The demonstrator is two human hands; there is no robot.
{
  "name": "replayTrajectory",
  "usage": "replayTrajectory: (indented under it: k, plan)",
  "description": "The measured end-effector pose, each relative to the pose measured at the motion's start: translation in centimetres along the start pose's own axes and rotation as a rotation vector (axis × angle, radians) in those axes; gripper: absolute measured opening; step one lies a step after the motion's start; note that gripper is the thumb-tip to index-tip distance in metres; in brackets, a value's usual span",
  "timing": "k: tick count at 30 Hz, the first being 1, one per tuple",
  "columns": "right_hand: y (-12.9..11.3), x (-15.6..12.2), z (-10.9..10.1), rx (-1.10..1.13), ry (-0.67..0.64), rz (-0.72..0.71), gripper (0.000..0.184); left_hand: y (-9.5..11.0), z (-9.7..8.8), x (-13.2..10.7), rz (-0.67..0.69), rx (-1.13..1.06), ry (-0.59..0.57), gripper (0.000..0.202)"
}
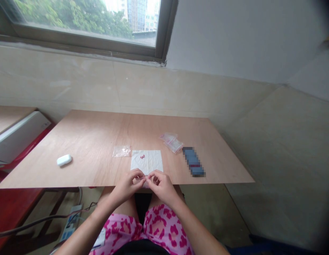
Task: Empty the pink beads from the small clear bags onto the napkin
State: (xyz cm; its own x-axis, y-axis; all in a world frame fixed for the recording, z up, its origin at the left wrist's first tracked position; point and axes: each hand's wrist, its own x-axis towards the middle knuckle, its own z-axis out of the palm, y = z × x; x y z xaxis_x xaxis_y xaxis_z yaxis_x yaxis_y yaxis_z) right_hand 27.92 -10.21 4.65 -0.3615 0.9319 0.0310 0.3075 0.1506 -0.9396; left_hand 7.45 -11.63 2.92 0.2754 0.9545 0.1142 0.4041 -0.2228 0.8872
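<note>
Close together at the table's near edge, my left hand (134, 180) and my right hand (159, 181) meet with fingertips pinched. Between them is a small, pale, translucent piece (146, 178), with a thin light line running from one hand to the other. It is too small to name for certain. Just beyond the fingers lies a white cloth or paper sheet (151, 161) with fold creases. Several tiny red pieces (142, 156) rest on its far left part.
Left of the sheet lies a clear plastic bag (122, 151); several more small bags (172, 142) overlap behind it on the right. A blurred-out dark phone-like object (193, 162) is at right. A white earbud case (64, 160) sits far left on the wooden table (95, 131).
</note>
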Motion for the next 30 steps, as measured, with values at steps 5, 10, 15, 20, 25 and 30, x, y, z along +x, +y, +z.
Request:
replayTrajectory:
  k: [5, 10, 15, 20, 25, 30]
  plan:
    - [0.1, 0.0, -0.1, 0.007, 0.025, 0.003, 0.009, -0.2, -0.4, 0.0, 0.000, -0.003, 0.020, 0.015]
    - [0.1, -0.1, -0.1, 0.006, 0.002, 0.001, 0.009, 0.1, -0.3, -0.2, 0.010, 0.011, 0.014, 0.015]
    - [-0.1, 0.0, -0.2, -0.036, 0.015, -0.064, 0.008, 0.1, -0.2, -0.1, 0.003, -0.004, 0.010, 0.018]
    - [0.1, 0.1, -0.5, -0.056, 0.059, -0.057, 0.006, 0.2, -0.6, 0.1, -0.029, -0.031, 0.022, 0.019]
    - [0.2, -0.1, -0.2, -0.043, 0.004, -0.031, 0.008, 0.7, -0.8, -0.2, -0.020, -0.029, 0.014, 0.019]
    - [0.0, -0.1, 0.0, -0.032, 0.001, -0.040, 0.015, 0.7, -0.7, 0.0, -0.030, -0.056, 0.044, 0.018]
